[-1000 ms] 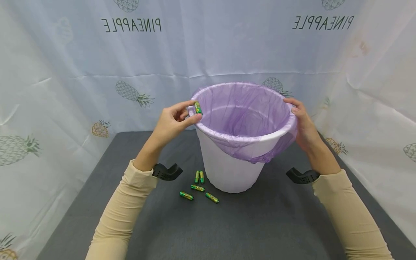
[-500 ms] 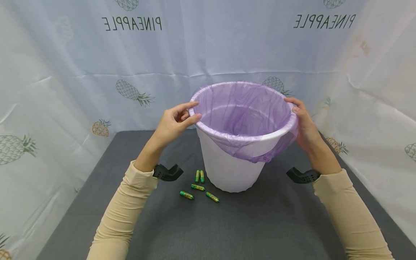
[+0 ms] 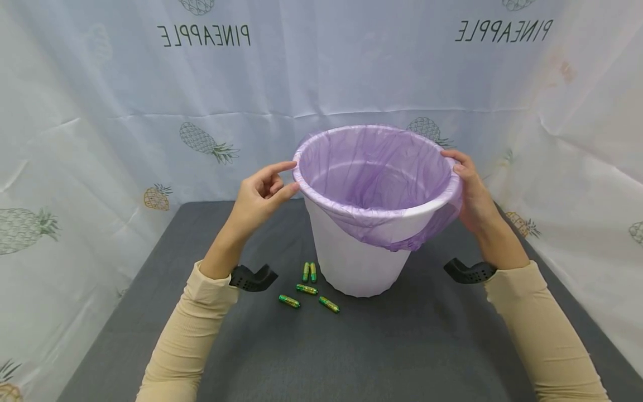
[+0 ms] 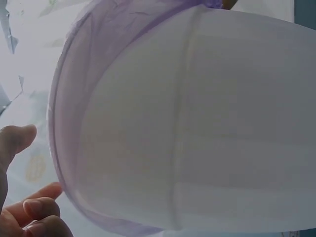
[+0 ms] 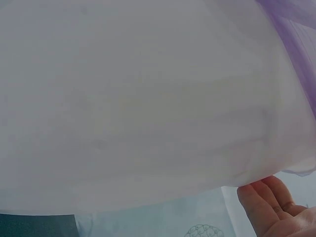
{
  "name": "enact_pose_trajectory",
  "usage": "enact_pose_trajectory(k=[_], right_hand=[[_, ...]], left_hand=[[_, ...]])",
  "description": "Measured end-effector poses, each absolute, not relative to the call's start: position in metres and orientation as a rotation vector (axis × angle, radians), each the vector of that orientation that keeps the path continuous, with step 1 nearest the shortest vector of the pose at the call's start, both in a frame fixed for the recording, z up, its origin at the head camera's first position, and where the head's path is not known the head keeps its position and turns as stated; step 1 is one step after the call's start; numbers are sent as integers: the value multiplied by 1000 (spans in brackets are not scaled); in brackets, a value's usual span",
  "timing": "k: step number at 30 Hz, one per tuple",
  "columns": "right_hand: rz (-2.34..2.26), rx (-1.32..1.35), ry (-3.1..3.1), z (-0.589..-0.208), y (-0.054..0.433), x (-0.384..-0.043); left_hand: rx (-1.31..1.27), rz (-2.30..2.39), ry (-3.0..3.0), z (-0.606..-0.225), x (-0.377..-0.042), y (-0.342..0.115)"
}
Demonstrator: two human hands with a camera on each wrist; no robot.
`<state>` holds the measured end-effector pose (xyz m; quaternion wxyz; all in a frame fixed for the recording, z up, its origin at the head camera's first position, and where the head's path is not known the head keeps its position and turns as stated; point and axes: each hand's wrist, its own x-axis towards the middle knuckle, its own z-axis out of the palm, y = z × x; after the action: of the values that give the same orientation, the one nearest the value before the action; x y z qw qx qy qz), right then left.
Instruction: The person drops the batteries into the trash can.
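A white trash can (image 3: 356,262) stands tilted on the dark table, lined with a purple plastic bag (image 3: 384,178) folded over its rim. My left hand (image 3: 258,198) is at the can's left rim with thumb and index finger spread apart and nothing between them; in the left wrist view its index fingertip is close to the rim. On the opposite side, my right hand (image 3: 474,192) holds the can's rim. In the right wrist view several of its fingers (image 5: 264,200) touch the outer wall, while its thumb is out of sight there. Several green-and-yellow batteries (image 3: 306,289) lie left of the can's base.
The table (image 3: 361,352) has a dark grey cover. A pale curtain (image 3: 271,72) printed with pineapples hangs close behind and on both sides. Black wrist mounts (image 3: 253,278) stick out inward from both wrists.
A battery pinched in my left hand at the rim a second ago is gone from the fingers. The left hand has since drawn back left. My right hand stays on the rim.
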<state>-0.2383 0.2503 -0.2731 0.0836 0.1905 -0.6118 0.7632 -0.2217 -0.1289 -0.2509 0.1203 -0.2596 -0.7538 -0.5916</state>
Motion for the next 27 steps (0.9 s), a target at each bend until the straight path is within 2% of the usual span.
enact_pose_trajectory(k=[18, 27], right_hand=[[2277, 563, -1832, -273, 250, -238], [2273, 547, -1842, -272, 250, -238]], left_hand=[[-632, -1656, -2329, -286, -210, -157], [-739, -1628, -2417, -311, -207, -166]])
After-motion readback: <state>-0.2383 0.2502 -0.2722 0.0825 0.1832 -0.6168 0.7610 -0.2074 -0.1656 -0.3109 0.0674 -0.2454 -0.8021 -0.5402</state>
